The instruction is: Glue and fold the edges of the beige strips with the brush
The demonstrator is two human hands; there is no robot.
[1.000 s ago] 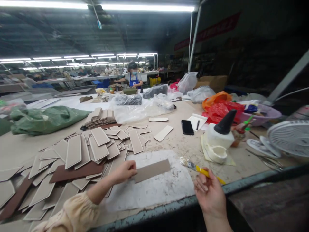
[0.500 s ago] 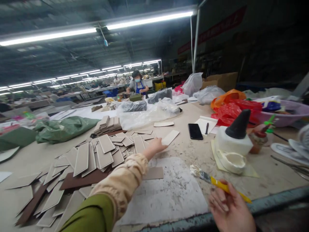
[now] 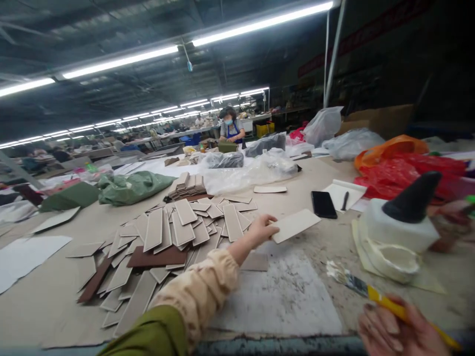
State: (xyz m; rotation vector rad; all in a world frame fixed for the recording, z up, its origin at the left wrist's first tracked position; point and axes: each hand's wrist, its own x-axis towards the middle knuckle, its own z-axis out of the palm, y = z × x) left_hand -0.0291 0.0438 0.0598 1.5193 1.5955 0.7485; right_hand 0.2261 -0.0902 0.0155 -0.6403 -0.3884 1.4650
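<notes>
My left hand [image 3: 262, 229] pinches the near-left end of a pale rectangular panel [image 3: 297, 226], held tilted above the table. A yellow-handled paintbrush [image 3: 374, 294] lies in the grip of my right hand [image 3: 403, 324] at the lower right, its bristles [image 3: 336, 270] coated in white paste and pointing left. Under my left arm spreads a stained white sheet [image 3: 274, 301], with a flat taupe panel [image 3: 255, 262] on its far edge. Left of my arm is a loose heap of taupe panels [image 3: 181, 227] with pale edges, some brown ones among them.
A white container [image 3: 399, 222] with a black cone top and an open, paste-smeared mouth stands at right. Beyond lie a phone [image 3: 323, 204], a pen [image 3: 345, 201] on paper, and red plastic bags [image 3: 411, 173]. A person [image 3: 232, 129] works across the table.
My left hand has lifted the pale panel off the table and brought it closer. The camera view has swung left, and the brush remains in my right hand.
</notes>
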